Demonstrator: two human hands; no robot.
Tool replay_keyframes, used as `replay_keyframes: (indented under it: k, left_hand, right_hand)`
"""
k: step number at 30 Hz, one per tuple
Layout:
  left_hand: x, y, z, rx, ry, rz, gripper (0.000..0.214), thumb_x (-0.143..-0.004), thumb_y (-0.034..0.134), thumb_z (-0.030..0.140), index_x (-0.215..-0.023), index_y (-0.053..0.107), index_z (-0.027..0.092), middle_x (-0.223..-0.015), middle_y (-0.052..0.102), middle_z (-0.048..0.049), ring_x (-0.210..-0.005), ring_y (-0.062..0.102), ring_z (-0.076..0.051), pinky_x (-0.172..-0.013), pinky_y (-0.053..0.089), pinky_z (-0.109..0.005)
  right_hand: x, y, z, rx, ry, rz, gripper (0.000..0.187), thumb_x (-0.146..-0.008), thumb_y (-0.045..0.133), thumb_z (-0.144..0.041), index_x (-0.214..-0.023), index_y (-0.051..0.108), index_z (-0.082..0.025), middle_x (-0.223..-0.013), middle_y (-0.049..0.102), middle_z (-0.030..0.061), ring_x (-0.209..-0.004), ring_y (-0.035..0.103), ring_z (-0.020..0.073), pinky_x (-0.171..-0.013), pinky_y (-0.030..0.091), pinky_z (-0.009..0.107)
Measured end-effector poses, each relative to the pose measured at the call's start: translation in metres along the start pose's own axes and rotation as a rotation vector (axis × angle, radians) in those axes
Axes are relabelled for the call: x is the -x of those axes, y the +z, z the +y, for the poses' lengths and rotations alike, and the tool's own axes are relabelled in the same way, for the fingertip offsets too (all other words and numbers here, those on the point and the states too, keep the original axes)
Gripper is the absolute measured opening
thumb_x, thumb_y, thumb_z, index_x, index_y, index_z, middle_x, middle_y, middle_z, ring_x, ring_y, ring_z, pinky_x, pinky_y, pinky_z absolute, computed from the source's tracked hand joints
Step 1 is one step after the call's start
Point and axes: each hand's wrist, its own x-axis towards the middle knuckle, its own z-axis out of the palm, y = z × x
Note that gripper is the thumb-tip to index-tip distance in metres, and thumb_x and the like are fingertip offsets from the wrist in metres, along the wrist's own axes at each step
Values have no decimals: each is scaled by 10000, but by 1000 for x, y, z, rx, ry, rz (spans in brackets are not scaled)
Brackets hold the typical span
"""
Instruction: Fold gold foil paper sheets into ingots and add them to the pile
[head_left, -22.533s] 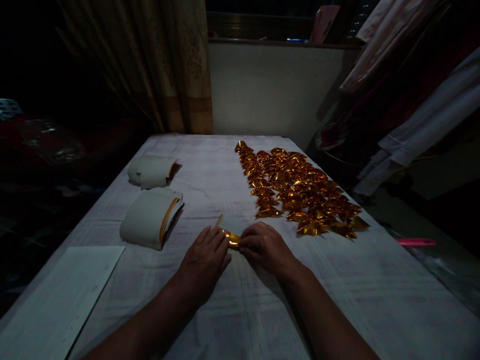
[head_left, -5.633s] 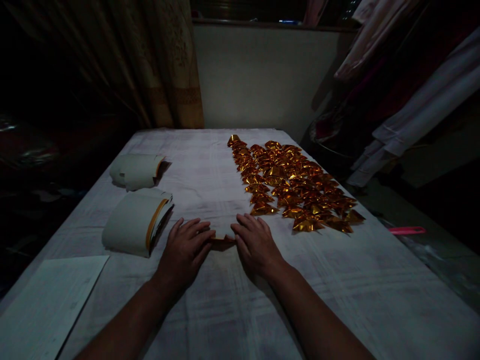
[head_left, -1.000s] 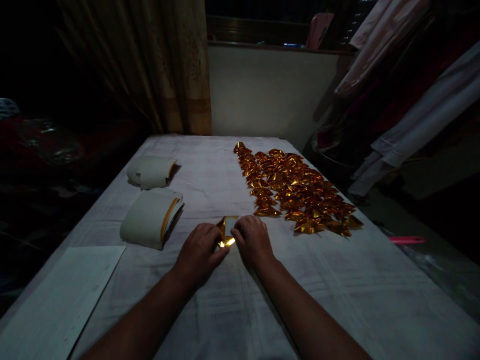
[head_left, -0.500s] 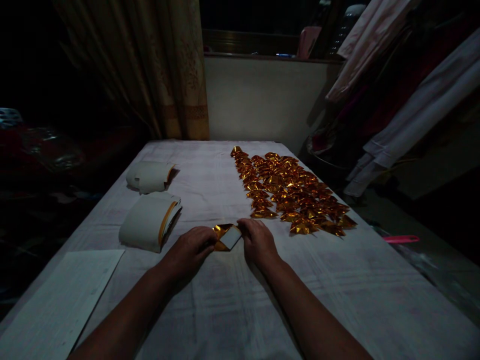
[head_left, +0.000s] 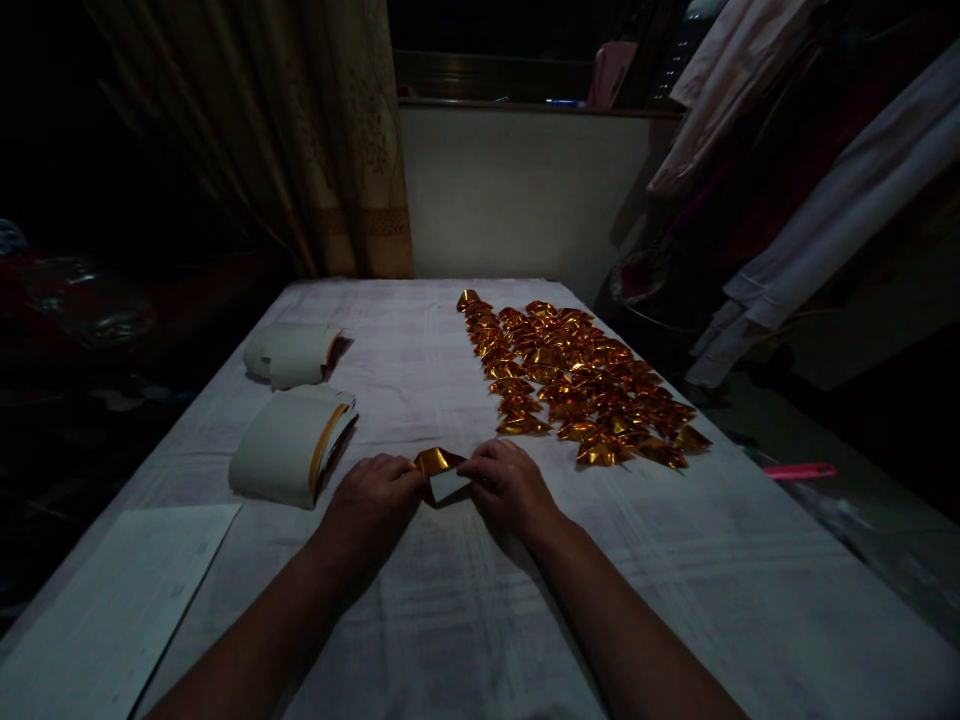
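A small sheet of gold foil paper point(head_left: 440, 474), gold on one face and white on the other, lies partly folded on the white cloth point(head_left: 465, 600). My left hand point(head_left: 373, 503) pinches its left side with curled fingers. My right hand point(head_left: 506, 485) pinches its right side the same way. Both hands rest on the cloth near the table's middle. Beyond my right hand, several folded gold pieces point(head_left: 577, 380) lie in a dense patch.
Two curled stacks of white-backed sheets lie on the left, one near point(head_left: 291, 444) and one farther point(head_left: 291, 353). A flat white sheet point(head_left: 112, 610) sits at the front left. Behind hang a curtain point(head_left: 300, 140) and clothes point(head_left: 795, 200). A pink object point(head_left: 799, 471) lies off the table's right edge.
Over the last second the hands have turned and refolded the gold sheet, so its white face now shows lower between the fingers. The view has shifted slightly.
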Motion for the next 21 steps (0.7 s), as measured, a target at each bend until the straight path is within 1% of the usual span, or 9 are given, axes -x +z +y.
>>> replay_keyframes:
  k: [4, 8, 11, 13, 15, 18, 21]
  left_hand:
    - [2, 1, 18, -9, 0, 30, 127, -937, 545, 194, -918, 670, 204, -937, 711, -67, -872, 647, -257, -770, 495, -412]
    - [4, 5, 32, 47, 26, 58, 133, -948, 525, 208, -918, 654, 196, -952, 706, -71, -860, 656, -239, -766, 519, -390]
    - [4, 8, 33, 40, 39, 82, 140, -952, 526, 200, -955, 666, 191, -982, 710, -73, -856, 663, -233, -744, 533, -375]
    - [5, 10, 31, 31, 64, 113, 165, -961, 523, 203, -1019, 677, 195, -997, 712, -73, -867, 664, -233, -734, 538, -372]
    - [6, 12, 29, 27, 94, 135, 190, -967, 523, 213, -1070, 683, 205, -995, 707, -72, -867, 660, -231, -724, 541, -367]
    - [7, 13, 27, 25, 122, 142, 200, -961, 529, 209, -1080, 690, 210, -997, 697, -75, -875, 650, -229, -732, 546, -369]
    - [7, 13, 27, 30, 133, 148, 207, -953, 533, 198, -1088, 690, 208, -1016, 696, -77, -889, 648, -230, -731, 548, -369]
  right_hand:
    - [1, -4, -4, 70, -65, -65, 224, -787, 750, -135, -946, 784, -289, -933, 679, 36, -883, 591, 206, -759, 437, 328]
    - [3, -6, -4, 45, -108, -86, 195, -785, 763, -128, -896, 787, -286, -952, 670, 30, -892, 587, 197, -770, 433, 326]
    - [4, -7, 1, -14, -129, -61, 213, -797, 766, -127, -926, 785, -294, -1043, 669, 35, -947, 591, 192, -819, 445, 329]
    - [5, -6, 5, -38, -148, -51, 208, -818, 767, -152, -957, 785, -305, -1139, 658, 48, -1015, 588, 204, -865, 452, 351]
    - [6, -5, 10, -43, -168, -51, 217, -807, 791, -167, -968, 786, -311, -1207, 642, 61, -1063, 582, 224, -888, 454, 379]
    - [6, -4, 14, -50, -189, -55, 225, -779, 821, -167, -958, 784, -298, -1228, 637, 76, -1077, 585, 243, -883, 458, 398]
    - [6, -1, 14, -66, -177, -49, 139, -816, 794, -187, -920, 770, -275, -1204, 649, 76, -1079, 594, 242, -892, 450, 406]
